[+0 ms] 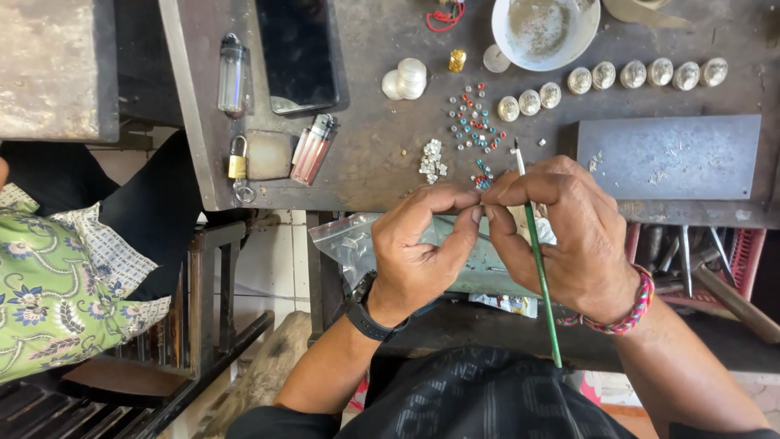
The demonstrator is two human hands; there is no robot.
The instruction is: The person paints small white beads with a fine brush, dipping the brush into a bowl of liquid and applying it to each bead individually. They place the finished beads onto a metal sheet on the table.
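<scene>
Centrally: left hand (418,252) and right hand (565,236) meeting fingertip to fingertip, pinching tiny piece too small to identify; right also gripping green brush (538,264), at bench (374,138) edge near beads (474,122).

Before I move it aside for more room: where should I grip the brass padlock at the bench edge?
Probably take the padlock by its brass body, pinching the flat faces from above. It lies flat near the bench edge, shackle pointing away, key ring hanging below.

A worn dark tabletop (374,154) is carrying lighters (231,71), a padlock (237,165), scattered coloured beads (471,122), silver domes (634,75), a white bowl (546,31) and a metal plate (668,156).
</scene>
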